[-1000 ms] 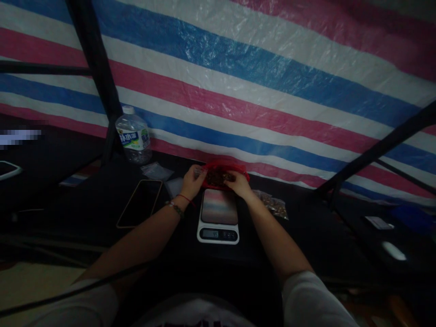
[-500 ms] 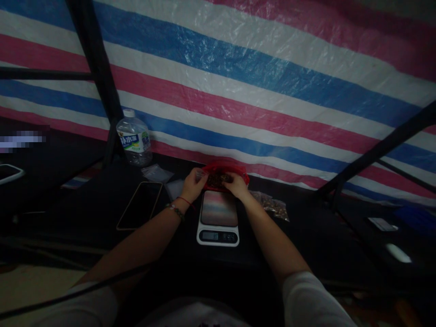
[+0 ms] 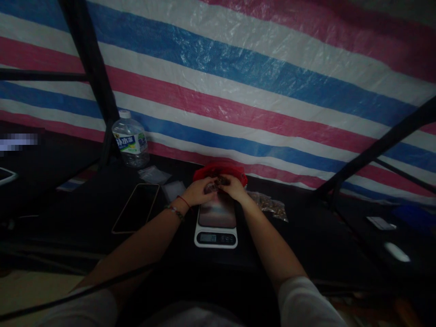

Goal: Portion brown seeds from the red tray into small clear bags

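Note:
My left hand (image 3: pixel 199 191) is closed on a small clear plastic bag (image 3: pixel 210 187) above the far end of a white digital scale (image 3: pixel 198 240). My right hand (image 3: pixel 233 187) is closed around some small dark brown pieces (image 3: pixel 223 180), right beside the bag's mouth. Their exact kind is too dark to tell. Just behind both hands lies an open red bag (image 3: pixel 200 172) with more brown pieces inside, now mostly hidden by my fingers. The scale's display is lit, but its digits are hard to read.
Several filled clear bags (image 3: pixel 279 210) lie right of the scale. To the left are a phone (image 3: pixel 136 209), flat clear bags (image 3: pixel 155 174) and a large plastic bottle (image 3: pixel 131 141). Dark metal poles (image 3: pixel 88 59) stand before a striped tarp (image 3: pixel 238 100).
Both hands have come from the red bag's opening toward me, over the scale's far end, and closer together. My right hand has brought out brown pieces.

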A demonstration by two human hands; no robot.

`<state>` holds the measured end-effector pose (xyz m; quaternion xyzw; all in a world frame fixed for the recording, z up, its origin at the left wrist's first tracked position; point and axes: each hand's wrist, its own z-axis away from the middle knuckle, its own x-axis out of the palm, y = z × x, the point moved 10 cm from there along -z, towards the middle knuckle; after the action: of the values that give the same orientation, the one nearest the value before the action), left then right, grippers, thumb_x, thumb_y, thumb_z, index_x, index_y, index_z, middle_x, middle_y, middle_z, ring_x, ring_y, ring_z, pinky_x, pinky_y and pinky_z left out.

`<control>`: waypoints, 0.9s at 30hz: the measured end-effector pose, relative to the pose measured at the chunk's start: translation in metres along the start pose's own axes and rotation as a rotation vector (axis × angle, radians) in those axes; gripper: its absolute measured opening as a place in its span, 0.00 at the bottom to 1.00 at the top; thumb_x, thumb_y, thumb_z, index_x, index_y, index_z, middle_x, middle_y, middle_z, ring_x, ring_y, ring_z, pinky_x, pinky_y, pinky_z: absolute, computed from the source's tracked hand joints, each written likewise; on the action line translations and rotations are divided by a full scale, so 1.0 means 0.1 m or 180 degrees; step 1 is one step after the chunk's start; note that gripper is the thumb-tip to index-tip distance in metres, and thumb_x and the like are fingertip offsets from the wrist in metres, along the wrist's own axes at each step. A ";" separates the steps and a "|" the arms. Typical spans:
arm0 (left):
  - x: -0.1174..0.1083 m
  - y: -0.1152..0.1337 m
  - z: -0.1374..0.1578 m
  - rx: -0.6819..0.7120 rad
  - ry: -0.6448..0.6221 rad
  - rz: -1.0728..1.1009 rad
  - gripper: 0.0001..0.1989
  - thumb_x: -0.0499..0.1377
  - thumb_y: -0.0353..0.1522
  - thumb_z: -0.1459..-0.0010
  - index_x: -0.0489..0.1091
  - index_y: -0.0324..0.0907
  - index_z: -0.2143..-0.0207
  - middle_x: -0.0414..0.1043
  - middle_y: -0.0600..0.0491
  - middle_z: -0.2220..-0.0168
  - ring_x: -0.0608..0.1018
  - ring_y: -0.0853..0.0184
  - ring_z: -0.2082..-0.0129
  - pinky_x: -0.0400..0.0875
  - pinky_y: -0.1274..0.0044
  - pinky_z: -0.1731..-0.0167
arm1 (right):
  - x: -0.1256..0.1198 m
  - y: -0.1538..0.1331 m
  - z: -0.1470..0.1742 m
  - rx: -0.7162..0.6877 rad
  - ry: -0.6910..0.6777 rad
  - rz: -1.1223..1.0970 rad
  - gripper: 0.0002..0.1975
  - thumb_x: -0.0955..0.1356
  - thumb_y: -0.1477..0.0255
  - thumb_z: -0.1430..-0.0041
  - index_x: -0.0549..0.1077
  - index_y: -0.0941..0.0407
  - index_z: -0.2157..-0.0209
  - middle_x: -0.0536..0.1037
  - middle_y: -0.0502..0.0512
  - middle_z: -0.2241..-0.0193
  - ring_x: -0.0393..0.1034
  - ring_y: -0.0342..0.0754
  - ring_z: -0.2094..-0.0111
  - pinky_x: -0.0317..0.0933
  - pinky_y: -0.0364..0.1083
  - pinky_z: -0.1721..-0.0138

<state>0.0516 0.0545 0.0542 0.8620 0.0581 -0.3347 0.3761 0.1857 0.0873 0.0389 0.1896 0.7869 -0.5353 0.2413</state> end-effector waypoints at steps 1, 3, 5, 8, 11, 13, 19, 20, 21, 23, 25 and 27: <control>0.00 -0.02 -0.01 -0.0028 0.0019 -0.0003 0.22 0.59 0.36 0.48 0.67 0.42 0.50 0.74 0.48 0.55 0.77 0.58 0.56 0.70 0.68 0.54 | -0.01 0.01 0.00 0.0031 0.0025 -0.0007 0.24 0.71 0.78 0.54 0.73 0.57 0.51 0.77 0.58 0.54 0.72 0.50 0.54 0.62 0.51 0.47; -0.02 -0.08 -0.02 -0.0116 0.0125 -0.0018 0.21 0.59 0.36 0.48 0.67 0.42 0.51 0.75 0.48 0.56 0.77 0.58 0.57 0.71 0.68 0.55 | -0.04 0.04 0.01 0.0094 0.0081 -0.0009 0.24 0.71 0.77 0.54 0.73 0.56 0.51 0.77 0.57 0.54 0.72 0.50 0.54 0.62 0.51 0.47; -0.05 -0.14 -0.03 -0.0224 0.0261 -0.0058 0.20 0.59 0.37 0.48 0.67 0.42 0.52 0.75 0.48 0.57 0.78 0.58 0.57 0.71 0.68 0.56 | -0.07 0.04 0.02 0.0103 0.0141 -0.0005 0.24 0.72 0.77 0.54 0.73 0.56 0.51 0.77 0.57 0.54 0.72 0.50 0.54 0.62 0.51 0.48; -0.08 -0.10 -0.03 -0.0152 0.0347 -0.0033 0.23 0.59 0.37 0.48 0.66 0.42 0.49 0.74 0.47 0.55 0.77 0.57 0.55 0.70 0.67 0.55 | -0.09 0.02 0.02 0.0090 0.0188 -0.0009 0.24 0.72 0.77 0.54 0.73 0.57 0.52 0.77 0.57 0.55 0.72 0.50 0.54 0.63 0.51 0.48; -0.04 0.03 -0.04 0.0095 0.0206 0.0123 0.24 0.59 0.36 0.47 0.65 0.43 0.47 0.73 0.47 0.53 0.76 0.58 0.54 0.70 0.69 0.53 | -0.06 0.02 0.03 0.0142 0.0140 -0.0066 0.24 0.71 0.78 0.54 0.73 0.57 0.51 0.77 0.58 0.54 0.72 0.50 0.55 0.63 0.51 0.48; -0.02 0.07 -0.05 0.0102 0.0127 0.0148 0.22 0.59 0.36 0.47 0.67 0.43 0.49 0.74 0.48 0.55 0.77 0.59 0.56 0.71 0.70 0.56 | -0.03 0.01 0.03 0.0157 0.0092 -0.0078 0.25 0.71 0.78 0.55 0.72 0.57 0.51 0.76 0.59 0.53 0.72 0.50 0.54 0.63 0.51 0.48; -0.07 -0.11 -0.07 -0.0285 0.0344 -0.0032 0.17 0.58 0.37 0.47 0.68 0.41 0.56 0.75 0.48 0.60 0.78 0.58 0.61 0.72 0.68 0.61 | -0.04 0.07 0.03 0.0191 0.0095 -0.0144 0.24 0.72 0.77 0.56 0.72 0.56 0.52 0.77 0.57 0.55 0.72 0.50 0.55 0.62 0.51 0.48; -0.08 -0.15 -0.07 -0.0354 0.0387 -0.0058 0.17 0.58 0.37 0.47 0.68 0.41 0.56 0.75 0.47 0.61 0.78 0.58 0.62 0.72 0.68 0.62 | -0.05 0.10 0.02 0.0222 0.0128 -0.0184 0.25 0.72 0.76 0.56 0.72 0.56 0.52 0.77 0.56 0.56 0.72 0.49 0.55 0.62 0.50 0.48; -0.09 -0.18 -0.06 -0.0397 0.0424 -0.0067 0.17 0.59 0.38 0.48 0.67 0.41 0.56 0.75 0.47 0.60 0.78 0.58 0.62 0.72 0.68 0.62 | -0.08 0.12 0.02 0.0251 0.0196 -0.0211 0.24 0.71 0.76 0.56 0.72 0.57 0.53 0.77 0.56 0.56 0.72 0.49 0.56 0.63 0.50 0.49; -0.12 -0.20 -0.05 -0.0428 0.0488 -0.0027 0.17 0.59 0.38 0.48 0.67 0.42 0.56 0.75 0.48 0.60 0.78 0.59 0.62 0.72 0.69 0.61 | -0.15 0.17 0.03 0.0281 0.0401 -0.0220 0.23 0.71 0.75 0.56 0.72 0.57 0.54 0.77 0.56 0.56 0.72 0.48 0.56 0.63 0.49 0.49; -0.16 -0.21 -0.03 -0.0421 0.0610 0.0089 0.14 0.58 0.38 0.46 0.67 0.42 0.58 0.75 0.48 0.61 0.78 0.60 0.62 0.71 0.70 0.61 | -0.19 0.18 0.04 0.0262 0.0478 -0.0218 0.22 0.71 0.74 0.56 0.72 0.57 0.55 0.77 0.55 0.58 0.72 0.48 0.57 0.63 0.49 0.50; -0.24 -0.23 0.01 -0.0422 0.0828 0.0240 0.12 0.56 0.38 0.44 0.66 0.42 0.59 0.74 0.49 0.61 0.78 0.62 0.62 0.71 0.70 0.60 | -0.21 0.18 0.06 0.0250 0.0474 -0.0192 0.21 0.72 0.73 0.56 0.72 0.57 0.56 0.77 0.55 0.59 0.72 0.48 0.57 0.63 0.49 0.51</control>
<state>0.0252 0.0738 0.0547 0.8730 0.0959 -0.2013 0.4338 0.2138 0.0871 0.0350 0.2145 0.7865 -0.5571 0.1583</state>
